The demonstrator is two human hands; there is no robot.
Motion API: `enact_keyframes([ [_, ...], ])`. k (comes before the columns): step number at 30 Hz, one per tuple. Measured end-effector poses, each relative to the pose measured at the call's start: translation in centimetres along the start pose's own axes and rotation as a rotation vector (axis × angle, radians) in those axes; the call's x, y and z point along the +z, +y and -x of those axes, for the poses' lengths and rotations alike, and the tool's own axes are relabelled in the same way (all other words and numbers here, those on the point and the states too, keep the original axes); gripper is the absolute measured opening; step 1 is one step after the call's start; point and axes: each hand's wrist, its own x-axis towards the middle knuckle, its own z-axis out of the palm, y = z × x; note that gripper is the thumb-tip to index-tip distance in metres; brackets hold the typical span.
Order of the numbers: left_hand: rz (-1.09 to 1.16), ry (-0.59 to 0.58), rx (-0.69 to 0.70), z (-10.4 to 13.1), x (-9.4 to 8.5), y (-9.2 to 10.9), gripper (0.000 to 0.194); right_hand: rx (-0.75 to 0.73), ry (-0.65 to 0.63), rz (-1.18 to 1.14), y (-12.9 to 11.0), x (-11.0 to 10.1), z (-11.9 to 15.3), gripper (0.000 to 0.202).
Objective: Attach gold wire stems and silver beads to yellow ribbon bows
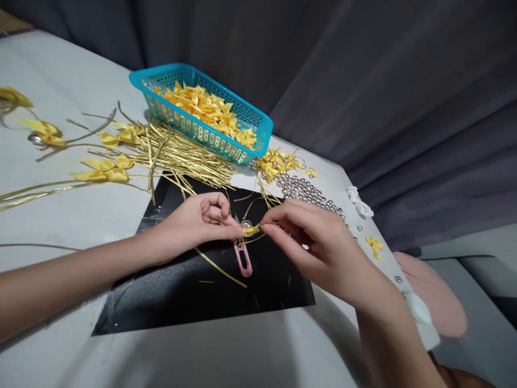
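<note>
Between my two hands is a small yellow ribbon bow (251, 231) with a silver bell (246, 224) beside it. My left hand (208, 218) pinches the bow's left end between thumb and forefinger, its other fingers curled. On the opposite side, the thumb and forefinger of my right hand (309, 229) close on the bow's right end, where thin gold cord meets it. Gold cord strands loop around the bow. Below it, a pink-handled cutter (243, 260) lies on a black mat (194, 302), its upper part partly hidden by my fingers and the bow.
A turquoise basket (202, 132) holds many yellow bows. Gold cords (186, 156) are piled before it. Silver bells (307, 191) and finished-looking bows (278, 161) lie to the right; more bows with cord (105, 168) lie left. A dark curtain (323, 70) hangs behind the white table (72, 70).
</note>
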Motion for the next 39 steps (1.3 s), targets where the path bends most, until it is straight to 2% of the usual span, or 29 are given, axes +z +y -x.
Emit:
enact_keyframes([
  [3, -0.039, -0.058, 0.03, 0.1, 0.1, 0.0, 0.041, -0.1, -0.04, 0.0, 0.1, 0.4, -1.1, 0.013],
  [7, -0.105, -0.12, 0.047, 0.2, 0.2, -0.1, 0.042, -0.172, -0.072, -0.058, 0.7, 1.1, -3.0, 0.015],
  [14, -0.128, -0.122, 0.053, 0.1, 0.0, -0.1, 0.044, -0.084, -0.078, -0.096, 2.6, 2.3, -4.5, 0.012],
  [20, -0.115, 0.024, 0.016, 0.1, 0.3, 0.4, 0.05, 0.045, 0.026, -0.053, 2.3, 1.6, -2.8, 0.013],
  [25, -0.018, 0.034, 0.004, 0.1, 0.2, 0.5, 0.05, 0.03, 0.059, -0.002, 0.6, 0.8, -0.7, 0.016],
  [30, -0.015, 0.053, 0.011, 0.0, 0.1, 0.4, 0.048, -0.04, 0.027, -0.022, 0.3, 1.9, 1.5, 0.02],
  [35, -0.016, 0.037, 0.01, 0.2, 0.0, 0.4, 0.048, 0.071, -0.023, -0.127, 0.1, 3.4, 3.0, 0.023],
  [39, -0.027, 0.028, 0.039, 0.2, -0.1, 0.2, 0.048, 0.139, -0.071, -0.196, -0.4, 4.6, 3.3, 0.028],
])
